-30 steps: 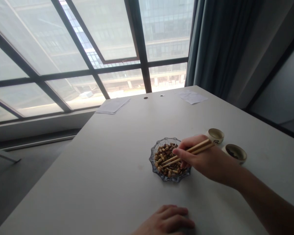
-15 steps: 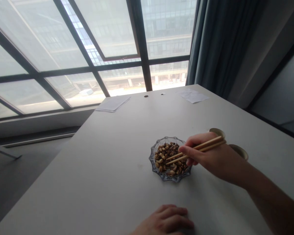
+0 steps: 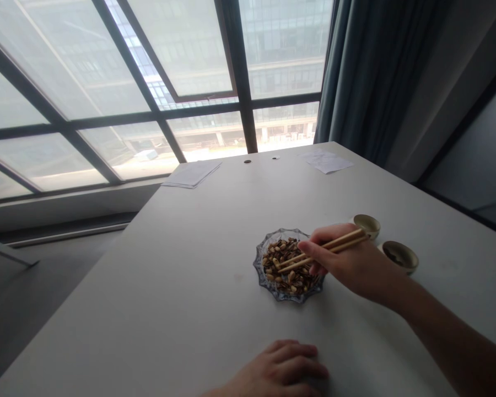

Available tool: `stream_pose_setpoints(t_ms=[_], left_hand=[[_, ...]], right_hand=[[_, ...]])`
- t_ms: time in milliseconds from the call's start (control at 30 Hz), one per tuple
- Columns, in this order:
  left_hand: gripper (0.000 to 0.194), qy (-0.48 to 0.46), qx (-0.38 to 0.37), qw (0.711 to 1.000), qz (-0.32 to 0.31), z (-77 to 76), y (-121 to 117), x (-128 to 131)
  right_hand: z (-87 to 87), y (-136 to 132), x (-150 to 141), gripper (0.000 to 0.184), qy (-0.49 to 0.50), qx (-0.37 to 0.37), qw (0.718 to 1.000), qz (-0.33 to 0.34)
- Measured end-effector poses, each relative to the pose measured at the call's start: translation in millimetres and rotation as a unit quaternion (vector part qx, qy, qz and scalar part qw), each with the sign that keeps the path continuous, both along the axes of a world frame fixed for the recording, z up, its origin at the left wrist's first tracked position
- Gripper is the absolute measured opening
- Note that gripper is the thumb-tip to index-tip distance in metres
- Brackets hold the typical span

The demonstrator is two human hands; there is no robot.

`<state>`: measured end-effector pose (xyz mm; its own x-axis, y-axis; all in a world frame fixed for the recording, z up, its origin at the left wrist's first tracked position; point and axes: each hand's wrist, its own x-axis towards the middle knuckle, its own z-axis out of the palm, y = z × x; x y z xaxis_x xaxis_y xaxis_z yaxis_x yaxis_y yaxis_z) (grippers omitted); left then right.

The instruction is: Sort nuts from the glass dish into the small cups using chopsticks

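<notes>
My right hand (image 3: 351,263) grips a pair of wooden chopsticks (image 3: 344,241). Their tips reach into a scalloped clear glass bowl (image 3: 296,298), down among mixed brown seeds and pale nuts (image 3: 281,263). Whether a piece is pinched between the tips is too small to make out. At the bottom of the view, my left hand (image 3: 283,364) rests on the table with its fingers loosely extended, holding nothing, nearer to me than the bowl. Just beyond my right wrist stand two small round cups: a pale one (image 3: 367,224) and another (image 3: 403,255) with dark pieces inside.
The white table (image 3: 182,264) stretches toward a window wall. Stacked papers (image 3: 192,174) lie at its far left and loose sheets (image 3: 328,160) at the far right. A blue-grey curtain (image 3: 364,82) hangs behind the right corner.
My right hand and the chopsticks have shifted slightly left, the tips staying in the glass bowl. More of both small cups now shows. My left hand has hardly moved.
</notes>
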<state>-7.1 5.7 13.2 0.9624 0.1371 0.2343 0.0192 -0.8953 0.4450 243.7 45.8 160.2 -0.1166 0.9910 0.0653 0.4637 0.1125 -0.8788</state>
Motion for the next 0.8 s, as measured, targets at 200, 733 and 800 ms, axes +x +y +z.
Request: stream_pose_setpoints(t_ms=[200, 733, 800], left_hand=[[0.023, 0.002, 0.007, 1.0, 0.002, 0.5, 0, 0], [0.024, -0.002, 0.014, 1.0, 0.001, -1.3, -1, 1], [0.024, -0.004, 0.012, 1.0, 0.0, -1.2, 0, 1]], right_hand=[[-9.6, 3, -9, 0.032, 0.054, 0.014, 0.998, 0.013], [-27.8, 4, -21, 0.042, 0.087, -0.001, 0.995, 0.04], [-26.3, 3, -22, 0.039, 0.079, 0.006, 0.996, 0.044]])
